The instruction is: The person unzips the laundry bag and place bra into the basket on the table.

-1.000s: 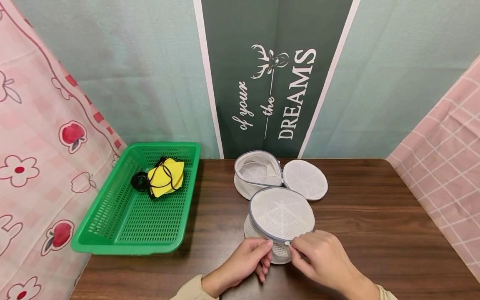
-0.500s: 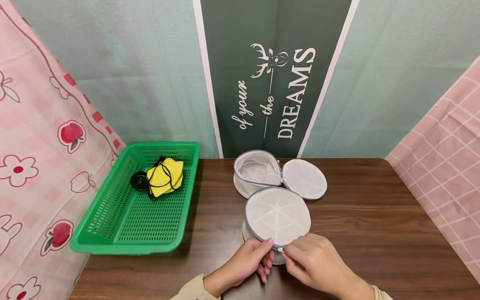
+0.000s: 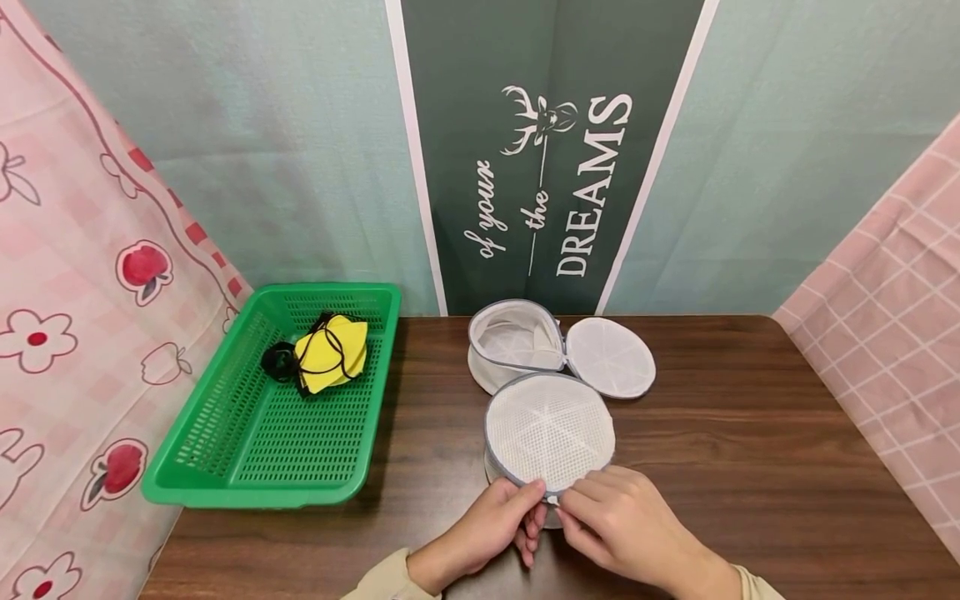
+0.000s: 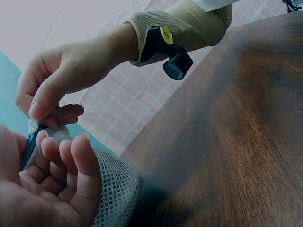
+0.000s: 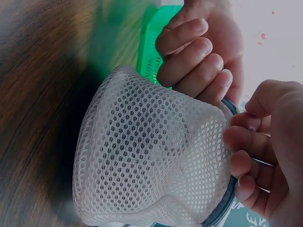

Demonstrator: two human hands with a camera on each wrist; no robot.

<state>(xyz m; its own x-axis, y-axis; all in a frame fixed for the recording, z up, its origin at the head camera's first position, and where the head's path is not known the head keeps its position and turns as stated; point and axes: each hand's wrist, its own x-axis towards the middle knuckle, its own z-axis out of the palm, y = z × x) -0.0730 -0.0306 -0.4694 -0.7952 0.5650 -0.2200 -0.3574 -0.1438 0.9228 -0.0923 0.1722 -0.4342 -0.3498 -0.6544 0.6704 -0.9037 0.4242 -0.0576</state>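
A round white mesh laundry bag (image 3: 550,429) with a grey zip edge stands on the table, its lid lying over the top. My left hand (image 3: 498,521) pinches the bag's front rim, thumb on top and the other fingers curled below. Just to the right, my right hand (image 3: 618,521) pinches the zip by its small white puller (image 4: 33,126), close to the left thumb. In the right wrist view the mesh side wall (image 5: 142,146) looks creased near the rim. Behind it is a second mesh laundry bag (image 3: 498,371), unzipped, with its lid (image 3: 611,358) folded out to the right.
A green plastic basket (image 3: 360,467) stands at the left of the brown wooden table (image 3: 750,467). Inside lie yellow cloth pieces (image 3: 322,358) with black cords and a round black item (image 3: 280,362). Patterned cloths (image 3: 105,333) hang around the back and sides.
My right hand has moved left along the front rim with the zip puller, closer to my left thumb. The bag's lid has shifted slightly left. The left hand has stayed nearly still.
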